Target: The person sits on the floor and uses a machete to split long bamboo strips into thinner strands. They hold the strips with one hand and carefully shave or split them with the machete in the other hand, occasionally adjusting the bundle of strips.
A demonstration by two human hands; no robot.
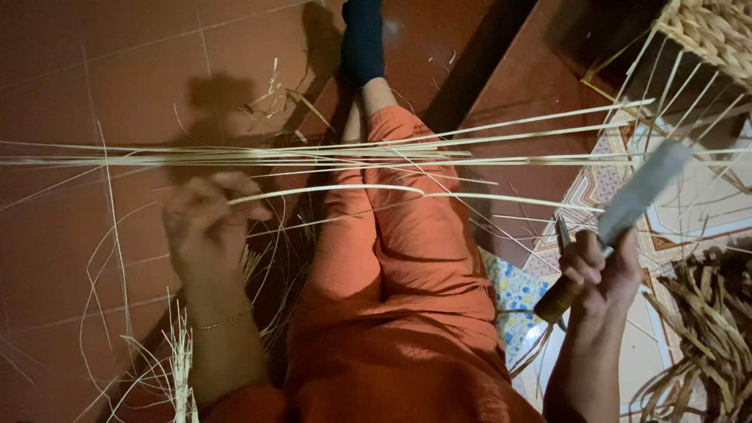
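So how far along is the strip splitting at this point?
Done: a bundle of long thin strips lies across the orange-trousered legs, shavings beside them. In hand: the left hand pinches one strip; the right hand grips a knife. How much is left is unclear.

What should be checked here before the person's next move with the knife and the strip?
1. Right hand grips the knife by its handle: ok.
2. Blade points up and away from the orange-trousered legs: ok.
3. Left hand pinches the pale strip between its fingers: ok, though the hand is blurred.
4. Left hand is well apart from the blade: ok.
5. Strip runs free across the legs toward the knife side: cannot tell, as it crosses the bundle of long strips.
6. Floor near the left hand free of loose fibres: not ok, scraps lie scattered there.
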